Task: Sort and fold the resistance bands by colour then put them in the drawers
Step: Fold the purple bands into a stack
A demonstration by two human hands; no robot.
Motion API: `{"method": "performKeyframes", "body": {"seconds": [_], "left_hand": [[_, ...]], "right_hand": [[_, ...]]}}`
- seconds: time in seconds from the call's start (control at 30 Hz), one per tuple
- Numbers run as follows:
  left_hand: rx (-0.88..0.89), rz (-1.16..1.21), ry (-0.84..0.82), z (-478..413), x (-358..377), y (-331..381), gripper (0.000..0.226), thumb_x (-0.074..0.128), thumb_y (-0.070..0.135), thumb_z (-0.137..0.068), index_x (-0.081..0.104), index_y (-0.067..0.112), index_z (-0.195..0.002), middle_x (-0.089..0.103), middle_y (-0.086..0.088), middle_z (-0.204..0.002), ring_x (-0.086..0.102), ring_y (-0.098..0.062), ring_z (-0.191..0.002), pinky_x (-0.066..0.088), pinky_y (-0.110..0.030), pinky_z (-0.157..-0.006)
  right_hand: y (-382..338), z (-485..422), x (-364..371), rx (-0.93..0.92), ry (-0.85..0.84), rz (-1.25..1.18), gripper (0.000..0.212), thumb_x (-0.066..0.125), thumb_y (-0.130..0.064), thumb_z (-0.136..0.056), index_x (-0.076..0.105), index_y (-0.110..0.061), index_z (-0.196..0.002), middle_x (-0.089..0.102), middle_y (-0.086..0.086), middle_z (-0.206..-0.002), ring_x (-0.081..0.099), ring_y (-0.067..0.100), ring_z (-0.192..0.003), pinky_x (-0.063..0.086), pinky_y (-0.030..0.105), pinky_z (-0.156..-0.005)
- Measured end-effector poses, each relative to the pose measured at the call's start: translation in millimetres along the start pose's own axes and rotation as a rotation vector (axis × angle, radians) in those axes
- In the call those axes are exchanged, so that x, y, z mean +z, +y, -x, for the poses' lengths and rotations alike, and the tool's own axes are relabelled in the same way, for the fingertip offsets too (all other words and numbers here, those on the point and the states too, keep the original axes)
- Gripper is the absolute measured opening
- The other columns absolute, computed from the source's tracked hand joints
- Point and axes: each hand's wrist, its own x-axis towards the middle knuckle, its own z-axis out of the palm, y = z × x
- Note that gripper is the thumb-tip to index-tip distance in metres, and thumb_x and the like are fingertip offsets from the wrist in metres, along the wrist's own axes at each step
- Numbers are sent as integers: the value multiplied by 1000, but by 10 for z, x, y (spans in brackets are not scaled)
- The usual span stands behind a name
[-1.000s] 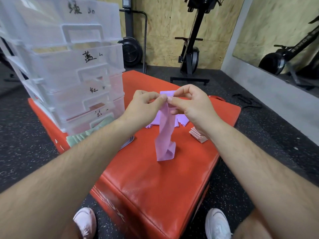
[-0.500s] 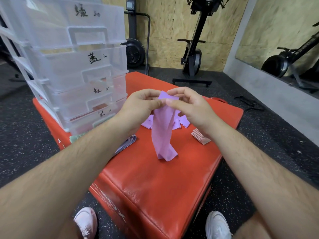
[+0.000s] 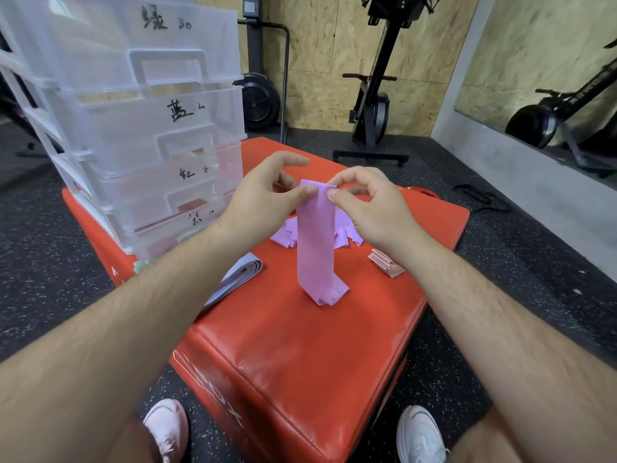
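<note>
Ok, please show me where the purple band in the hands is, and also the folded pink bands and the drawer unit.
purple resistance band [image 3: 315, 242]: head view, middle of the hanging strip.
folded pink bands [image 3: 384, 264]: head view, top of the small stack.
plastic drawer unit [image 3: 143, 128]: head view, front wall of the second drawer.

**A gym, by the look of everything around me**

I am standing in a gym. Underfoot is black speckled rubber flooring, and my work surface is a red padded plyo box. Against the chipboard wall stands a tall black exercise machine, with the caged fan flywheel of another to its left. A wall mirror on my right reflects a third machine. The purple resistance band I hold up, and the loose purple bands behind it, are training kit too.
</note>
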Motion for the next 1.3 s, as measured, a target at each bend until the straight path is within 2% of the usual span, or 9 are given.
{"method": "performKeyframes", "body": {"seconds": [0.07, 0.17, 0.3, 0.43, 0.63, 0.77, 0.97, 1.13, 1.3], "left_hand": [[67, -106, 16, 9, 0, 27, 7, 71, 25, -90, 71, 25, -97, 53, -5, -75, 51, -10, -70, 54, -40, -75], [95, -155, 31, 3, 4, 56, 4, 72, 29, -89, 72, 28, -85, 43, -7, -72, 42, -12, -68, 43, -34, -66], [-4, 15, 3, -5, 27, 37, 5, 70, 21, -91, 70, 18, -95, 51, -5, -71, 54, -16, -68, 51, -33, -63], [-221, 333, -75, 7, 62, 66, 25, 68, 26, -93, 64, 3, -105, 66, -7, -83, 66, -16, -72, 54, -25, -65], [-134, 158, -43, 18, -18, 0, 16, 71, 8, -89, 66, 13, -103, 64, 2, -81, 61, -16, -71, 52, -35, -73], [-87, 165, -84, 53, -72, 0, 19, 69, 4, -90, 67, 14, -106, 64, -1, -86, 59, -18, -77, 52, -38, -77], [-118, 112, -6, 77, -151, -52, 24, 64, 1, -93, 67, 12, -114, 59, 2, -82, 57, -7, -68, 47, -16, -62], [-208, 66, 74, 93, -234, -239, 21, 61, 6, -94, 71, 20, -107, 58, 3, -81, 58, -12, -75, 53, -26, -71], [-345, 122, 136, 203, -333, -437, 18, 61, 3, -92, 69, 19, -91, 59, 1, -81, 63, -20, -79, 57, -43, -81]], "right_hand": [[8, -9, -5, 3, 2, -21, 11, 66, -17, -92, 68, -27, -92, 66, -7, -105, 63, 4, -93, 47, 17, -82], [4, 14, -11, 55, -59, -142, 20, 76, -20, -87, 64, -17, -103, 69, 0, -95, 65, 13, -85, 54, 29, -79], [21, 38, 69, -8, -5, -73, 9, 74, -14, -89, 65, -12, -91, 67, 1, -79, 58, 11, -67, 49, 28, -63], [5, 72, 115, -55, -145, -57, 12, 74, -11, -88, 72, -15, -98, 74, -3, -97, 67, 9, -84, 49, 21, -74], [32, -4, 136, -36, 0, -88, 25, 66, 0, -83, 63, -21, -98, 66, -6, -96, 61, 7, -87, 54, 38, -86], [68, -2, 157, 136, -343, -255, 36, 68, -8, -94, 59, -10, -128, 68, 3, -124, 65, 13, -113, 51, 24, -99], [83, -9, 238, 153, -369, -145, 21, 73, -20, -93, 67, -1, -100, 65, 12, -89, 55, 15, -80, 43, 22, -66], [233, -13, 84, 240, -548, -29, 30, 83, -30, -81, 69, -8, -94, 59, 4, -80, 53, 14, -78, 38, 31, -77], [521, 56, -220, 395, -814, 304, 47, 90, -52, -62, 67, -21, -89, 43, -4, -72, 40, 18, -68, 26, 36, -67]]}}
